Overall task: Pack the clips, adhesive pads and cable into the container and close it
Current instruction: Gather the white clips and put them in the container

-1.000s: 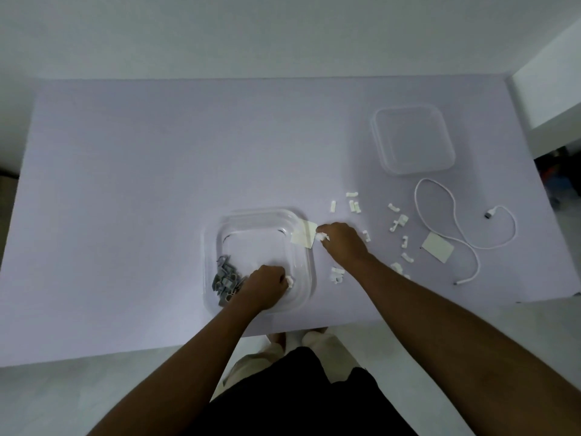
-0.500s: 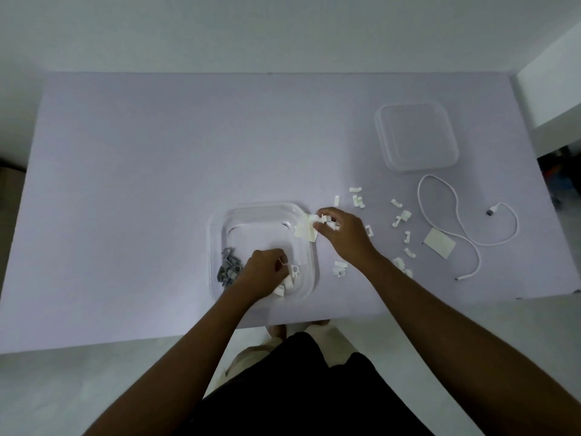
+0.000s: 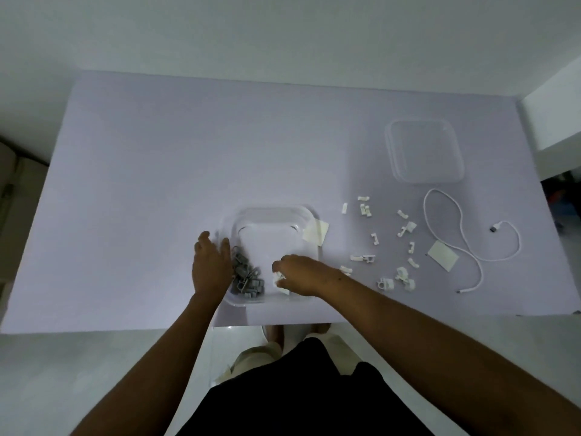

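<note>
A clear square container (image 3: pixel 270 215) sits near the table's front edge with a heap of grey clips (image 3: pixel 246 276) in its left side. My left hand (image 3: pixel 211 262) rests open against the container's left wall. My right hand (image 3: pixel 298 275) is inside the container at its front right, fingers closed around white clips (image 3: pixel 278 280). One adhesive pad (image 3: pixel 316 231) leans on the container's right rim, and another adhesive pad (image 3: pixel 443 251) lies further right. Several loose white clips (image 3: pixel 390 243) are scattered between them. The white cable (image 3: pixel 456 234) curls at the right. The clear lid (image 3: pixel 423 152) lies behind it.
The lavender table (image 3: pixel 157 184) ends just in front of the container. A white ledge (image 3: pixel 553 105) stands at the far right, beside the lid. My legs and dark clothing show below the table edge.
My right hand has moved from the pad at the container's right rim into the container with white clips. My left hand has come out of the container to its left wall and opened.
</note>
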The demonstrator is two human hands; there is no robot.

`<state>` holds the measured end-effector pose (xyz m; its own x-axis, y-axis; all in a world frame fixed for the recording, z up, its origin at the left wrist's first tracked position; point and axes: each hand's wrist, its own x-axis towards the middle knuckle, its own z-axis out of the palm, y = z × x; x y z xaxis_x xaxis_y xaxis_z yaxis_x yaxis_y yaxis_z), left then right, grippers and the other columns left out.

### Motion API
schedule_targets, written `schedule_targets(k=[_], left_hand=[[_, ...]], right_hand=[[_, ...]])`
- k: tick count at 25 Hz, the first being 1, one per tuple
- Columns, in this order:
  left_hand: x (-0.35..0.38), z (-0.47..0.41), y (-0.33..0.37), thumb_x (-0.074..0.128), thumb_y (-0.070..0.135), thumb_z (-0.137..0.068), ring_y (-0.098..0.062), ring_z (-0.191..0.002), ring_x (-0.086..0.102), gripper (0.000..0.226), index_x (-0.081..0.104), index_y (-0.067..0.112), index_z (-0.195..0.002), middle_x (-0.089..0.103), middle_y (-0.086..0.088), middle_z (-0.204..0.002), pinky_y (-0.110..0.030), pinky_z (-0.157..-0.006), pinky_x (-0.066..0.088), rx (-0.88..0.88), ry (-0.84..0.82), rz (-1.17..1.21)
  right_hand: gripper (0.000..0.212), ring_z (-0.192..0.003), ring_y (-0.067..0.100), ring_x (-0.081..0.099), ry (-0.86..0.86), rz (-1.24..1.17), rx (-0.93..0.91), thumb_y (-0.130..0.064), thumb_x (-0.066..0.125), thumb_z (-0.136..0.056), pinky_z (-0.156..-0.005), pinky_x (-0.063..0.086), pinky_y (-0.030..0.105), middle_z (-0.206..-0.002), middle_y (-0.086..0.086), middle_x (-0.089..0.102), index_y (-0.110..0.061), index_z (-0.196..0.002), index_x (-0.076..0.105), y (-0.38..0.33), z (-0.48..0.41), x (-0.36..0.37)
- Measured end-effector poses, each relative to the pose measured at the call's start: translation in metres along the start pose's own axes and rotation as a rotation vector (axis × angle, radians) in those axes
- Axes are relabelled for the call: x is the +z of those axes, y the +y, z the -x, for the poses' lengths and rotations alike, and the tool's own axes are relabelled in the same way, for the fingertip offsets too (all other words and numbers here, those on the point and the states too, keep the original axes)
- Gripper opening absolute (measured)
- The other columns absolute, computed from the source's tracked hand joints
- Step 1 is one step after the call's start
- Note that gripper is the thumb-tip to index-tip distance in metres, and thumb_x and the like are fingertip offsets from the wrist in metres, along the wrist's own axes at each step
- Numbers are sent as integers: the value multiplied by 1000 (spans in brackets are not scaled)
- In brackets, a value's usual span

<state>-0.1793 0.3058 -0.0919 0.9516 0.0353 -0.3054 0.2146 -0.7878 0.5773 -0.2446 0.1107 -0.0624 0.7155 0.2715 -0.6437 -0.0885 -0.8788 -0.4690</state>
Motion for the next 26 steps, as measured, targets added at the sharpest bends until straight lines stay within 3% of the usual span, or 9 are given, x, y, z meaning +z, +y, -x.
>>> schedule_targets(k=[3, 5, 12, 14, 16, 18, 20, 23, 26], left_hand=[[8, -1, 0, 32, 28, -104, -35, -85, 59, 30, 51, 5, -98, 56, -12, -89, -38, -69, 40, 35, -25, -13], [7, -2, -2, 30, 28, -105, -30, -77, 55, 32, 50, 6, -93, 53, -9, -84, -35, -67, 37, 53, -6, -21], [7, -12, -10, 31, 24, -104, -32, -78, 55, 31, 51, 4, -93, 56, -13, -87, -38, -68, 40, 64, -15, -28], [3, -14, -6, 36, 25, -103, -37, -89, 58, 29, 53, 2, -102, 58, -18, -94, -39, -71, 42, 55, -12, -25], [-5, -14, 3, 49, 29, -98, -40, -106, 54, 34, 51, 3, -121, 57, -23, -113, -47, -82, 46, 53, 51, -103], [-9, -9, 22, 60, 30, -91, -40, -114, 49, 46, 48, 7, -129, 53, -22, -123, -54, -88, 43, 113, 155, -195], [-7, -3, 49, 63, 28, -87, -38, -114, 48, 46, 50, 9, -127, 53, -18, -122, -53, -90, 41, 225, 202, -189], [15, 12, 92, 62, 26, -88, -31, -106, 54, 33, 56, 12, -118, 60, -11, -112, -47, -87, 43, 453, 73, -114], [49, 42, 130, 62, 21, -89, -27, -103, 55, 27, 58, 13, -115, 62, -8, -109, -40, -85, 47, 672, -183, -28]], right_hand=[[32, -99, 35, 60, -7, 68, 27, -23, 57, -96, -72, 42, 34, -114, 17, 59, -8, -124, 55, -2, -4, 11], [31, -100, 34, 58, 22, 88, 31, -19, 55, -95, -71, 41, 33, -114, 16, 57, -9, -125, 54, -1, -2, 14], [31, -100, 32, 59, 113, 55, 76, -15, 62, -91, -80, 49, 37, -118, 13, 56, -10, -121, 60, -2, 13, 19], [28, -101, 26, 60, 236, -127, 54, -19, 61, -93, -83, 48, 33, -121, 8, 59, -14, -121, 62, -4, 23, 15], [19, -98, 17, 61, 494, -337, 55, -21, 60, -94, -85, 48, 25, -114, 1, 63, -17, -112, 65, 0, 36, 10], [10, -90, 13, 61, 839, -465, 143, -15, 63, -92, -80, 48, 21, -103, 0, 64, -17, -102, 66, 20, 54, 11], [16, -89, 16, 62, 1042, -507, 333, -5, 63, -88, -80, 49, 23, -101, 3, 63, -16, -100, 66, 54, 72, 24], [37, -110, 28, 57, 1006, -483, 652, 4, 59, -84, -93, 48, 32, -117, 10, 60, -17, -114, 65, 109, 98, 58], [48, -118, 36, 52, 888, -423, 787, 6, 59, -83, -97, 46, 40, -128, 15, 56, -16, -127, 62, 145, 119, 87]])
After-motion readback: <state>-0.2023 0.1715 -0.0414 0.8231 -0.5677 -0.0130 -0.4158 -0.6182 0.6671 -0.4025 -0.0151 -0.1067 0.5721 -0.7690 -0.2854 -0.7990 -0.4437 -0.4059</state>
